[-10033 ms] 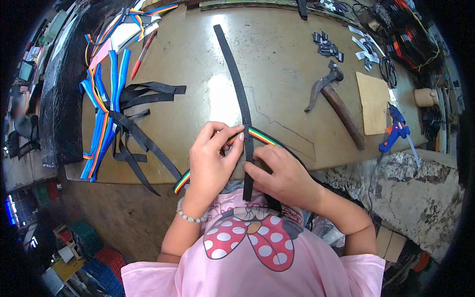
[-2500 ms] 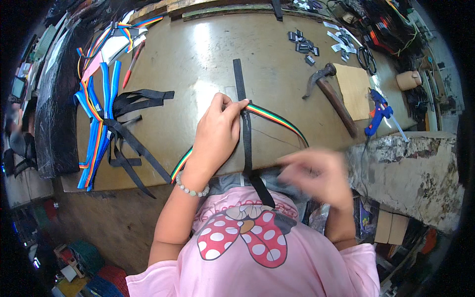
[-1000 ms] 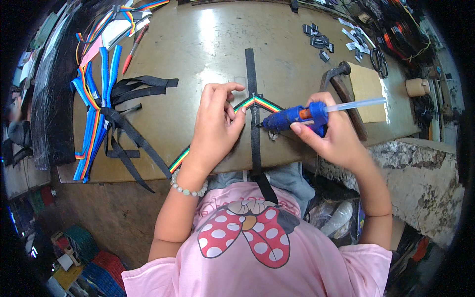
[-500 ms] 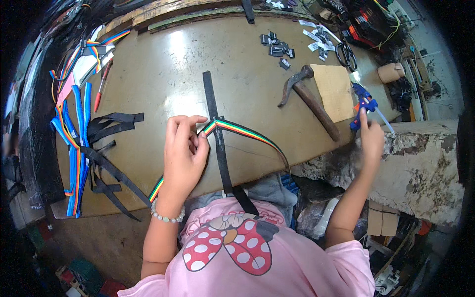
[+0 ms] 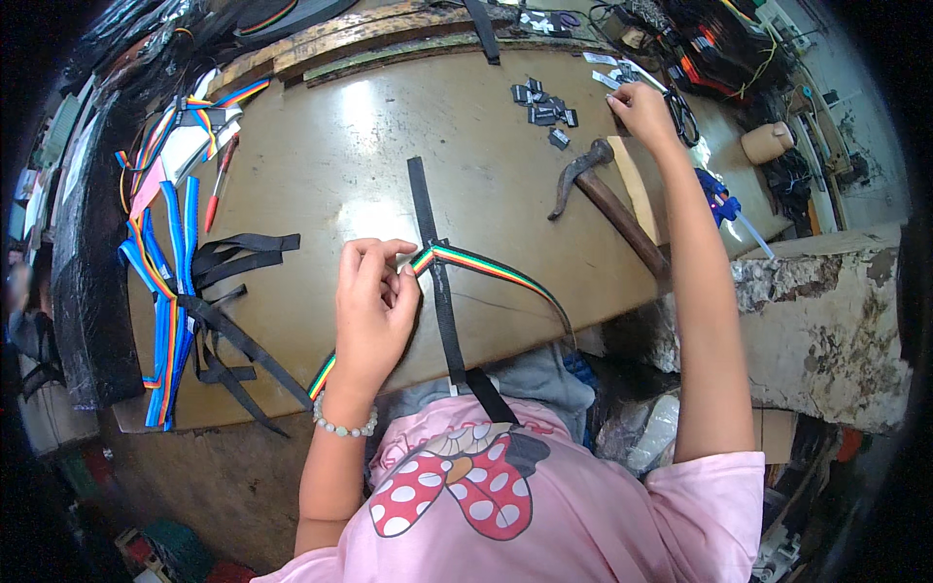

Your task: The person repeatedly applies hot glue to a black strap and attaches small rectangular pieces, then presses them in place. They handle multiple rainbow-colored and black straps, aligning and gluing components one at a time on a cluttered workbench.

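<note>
My left hand (image 5: 374,301) is closed, pinching a striped strap (image 5: 491,262) in green, yellow, white and red where it crosses a black webbing strap (image 5: 447,321). The black strap runs from the table down to my lap, and the striped one curves off to the right. My right hand (image 5: 643,112) is stretched to the far right with its fingers bent together, beside white labels (image 5: 604,76). Its fingertips are too small to show what is between them. Small dark labels (image 5: 546,109) lie just left of it. Under my right forearm is a tan pad (image 5: 634,189), partly covered.
A hammer (image 5: 617,209) lies left of my right forearm, and a blue glue gun (image 5: 717,199) to its right. Black scissors (image 5: 685,117) are partly hidden. Blue and striped straps (image 5: 165,291) and a red pen (image 5: 221,185) lie at the left. Wooden boards (image 5: 389,44) line the far edge.
My right hand has left the glue gun and moved far forward and left to the white labels. My left hand keeps its pinch on the striped strap. The view has shifted slightly.
</note>
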### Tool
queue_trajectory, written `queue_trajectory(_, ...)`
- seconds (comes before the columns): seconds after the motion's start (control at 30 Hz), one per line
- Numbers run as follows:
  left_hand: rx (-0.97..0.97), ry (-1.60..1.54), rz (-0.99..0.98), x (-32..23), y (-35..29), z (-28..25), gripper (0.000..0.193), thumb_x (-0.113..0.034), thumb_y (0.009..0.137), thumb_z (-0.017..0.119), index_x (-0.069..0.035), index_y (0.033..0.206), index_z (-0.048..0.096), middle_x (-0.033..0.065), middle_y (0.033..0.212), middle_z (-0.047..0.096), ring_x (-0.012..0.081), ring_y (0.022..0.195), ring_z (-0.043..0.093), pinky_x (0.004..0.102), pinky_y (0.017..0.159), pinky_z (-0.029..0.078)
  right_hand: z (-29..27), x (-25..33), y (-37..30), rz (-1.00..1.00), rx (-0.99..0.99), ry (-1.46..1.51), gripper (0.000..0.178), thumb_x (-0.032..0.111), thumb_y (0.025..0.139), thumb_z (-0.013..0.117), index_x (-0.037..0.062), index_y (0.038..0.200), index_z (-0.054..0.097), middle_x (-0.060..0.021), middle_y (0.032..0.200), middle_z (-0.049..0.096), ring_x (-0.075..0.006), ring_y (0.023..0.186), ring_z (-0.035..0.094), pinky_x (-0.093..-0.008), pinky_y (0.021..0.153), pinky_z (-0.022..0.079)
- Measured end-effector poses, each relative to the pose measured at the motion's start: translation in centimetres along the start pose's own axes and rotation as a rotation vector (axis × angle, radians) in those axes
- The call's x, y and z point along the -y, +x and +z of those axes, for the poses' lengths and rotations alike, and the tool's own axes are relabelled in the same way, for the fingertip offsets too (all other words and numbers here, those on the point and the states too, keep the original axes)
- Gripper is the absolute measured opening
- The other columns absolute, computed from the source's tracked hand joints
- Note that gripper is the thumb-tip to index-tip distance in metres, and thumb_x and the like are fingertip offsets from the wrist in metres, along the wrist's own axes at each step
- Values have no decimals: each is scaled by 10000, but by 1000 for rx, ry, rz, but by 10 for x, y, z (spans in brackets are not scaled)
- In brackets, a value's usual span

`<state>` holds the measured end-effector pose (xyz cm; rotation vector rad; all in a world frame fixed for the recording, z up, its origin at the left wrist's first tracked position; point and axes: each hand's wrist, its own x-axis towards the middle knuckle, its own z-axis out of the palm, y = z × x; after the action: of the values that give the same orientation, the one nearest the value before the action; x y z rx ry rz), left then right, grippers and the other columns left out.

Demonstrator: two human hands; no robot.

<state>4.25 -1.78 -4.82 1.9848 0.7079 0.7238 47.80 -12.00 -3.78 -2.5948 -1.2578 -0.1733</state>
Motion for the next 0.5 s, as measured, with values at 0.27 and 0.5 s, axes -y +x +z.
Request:
queue_trajectory(0.27, -85, -148, 118, 0, -1, -4, 171, -46, 927, 639, 27, 1081, 655, 101, 1025, 605, 120, 792, 621, 233, 680, 515, -44, 165, -148, 216, 519, 1785, 207, 154, 922, 696, 3, 1064, 698, -61, 901, 701, -97, 694, 632, -224, 607, 535)
queue_trajectory(0.5, 94, -740, -41, 5, -9, -15, 208, -54, 920, 676, 64, 1092, 668, 109, 1014, 671, 124, 807, 643, 247, 714, 534, -22, 253, -204, 284, 230, 1639, 258, 112, 957, 652, -73, 1136, 675, -87, 988, 664, -95, 761, 629, -222, 709, 533)
